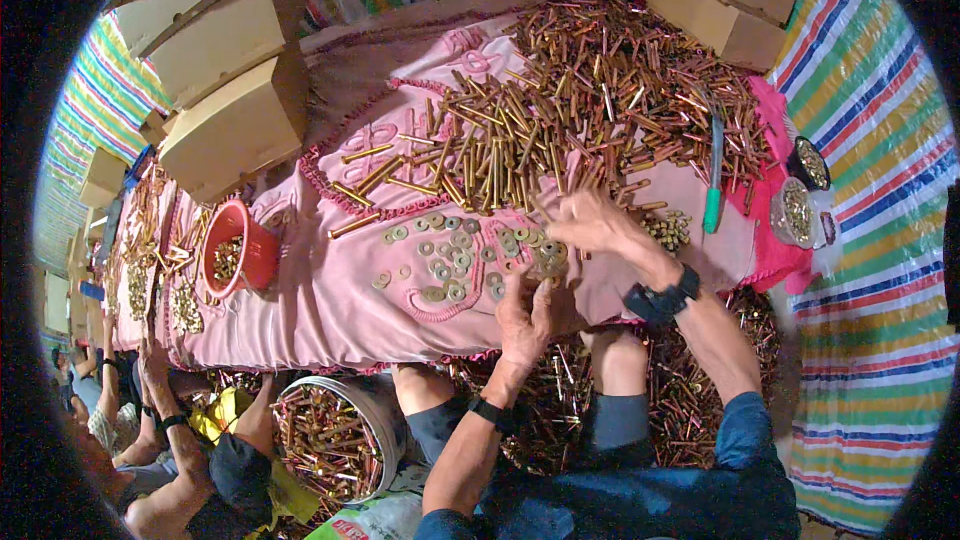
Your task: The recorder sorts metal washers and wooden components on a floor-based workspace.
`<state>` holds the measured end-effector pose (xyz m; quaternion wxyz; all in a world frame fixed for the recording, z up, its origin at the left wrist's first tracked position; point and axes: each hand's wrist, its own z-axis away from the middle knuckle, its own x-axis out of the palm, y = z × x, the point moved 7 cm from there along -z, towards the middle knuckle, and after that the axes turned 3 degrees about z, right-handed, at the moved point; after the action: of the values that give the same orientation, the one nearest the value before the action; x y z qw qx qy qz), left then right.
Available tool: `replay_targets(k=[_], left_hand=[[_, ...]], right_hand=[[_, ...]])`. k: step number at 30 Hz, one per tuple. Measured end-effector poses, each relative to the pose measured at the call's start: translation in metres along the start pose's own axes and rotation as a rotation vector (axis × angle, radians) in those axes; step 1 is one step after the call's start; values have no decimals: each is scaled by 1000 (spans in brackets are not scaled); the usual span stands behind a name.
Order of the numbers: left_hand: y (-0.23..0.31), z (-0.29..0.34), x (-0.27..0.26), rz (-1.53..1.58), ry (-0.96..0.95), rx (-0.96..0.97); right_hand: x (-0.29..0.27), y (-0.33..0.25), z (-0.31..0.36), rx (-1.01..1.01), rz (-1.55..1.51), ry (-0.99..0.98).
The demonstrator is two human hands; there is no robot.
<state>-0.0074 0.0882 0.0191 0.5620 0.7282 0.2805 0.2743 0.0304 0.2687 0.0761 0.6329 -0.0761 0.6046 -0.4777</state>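
Loose metal washers (440,248) lie spread on the pink cloth in front of me. At their near right edge is my left hand (525,320), its fingers curled and closed; what they hold, if anything, is hidden. Above the right side of the washers is my right hand (597,224), smeared by motion, so its grip cannot be made out. Just beyond it, several long brass-coloured bolts (495,175) lie side by side at the near edge of a large heap of bolts (620,70). A small pile of nuts (668,230) sits right of my right hand.
A teal-green tool or marker (713,175) lies at the right, near two small tubs of parts (797,212). An orange-red bucket (240,250) stands left. Cardboard boxes (240,125) are stacked behind it. Below the table, a white bucket (375,420) holds bolts. A co-worker's arms (170,410) reach in at left.
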Motion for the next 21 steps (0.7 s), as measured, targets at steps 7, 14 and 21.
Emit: replay_targets(k=[7,14,21], left_hand=[[19,11,5,-332,-13,312],[20,6,4,-379,95,340],[23,8,6,-360,92,230]], right_hand=[[27,2,55,-133,-191,-94],[10,-3,15,-212,213,442],[10,2,6,-275,322,448]])
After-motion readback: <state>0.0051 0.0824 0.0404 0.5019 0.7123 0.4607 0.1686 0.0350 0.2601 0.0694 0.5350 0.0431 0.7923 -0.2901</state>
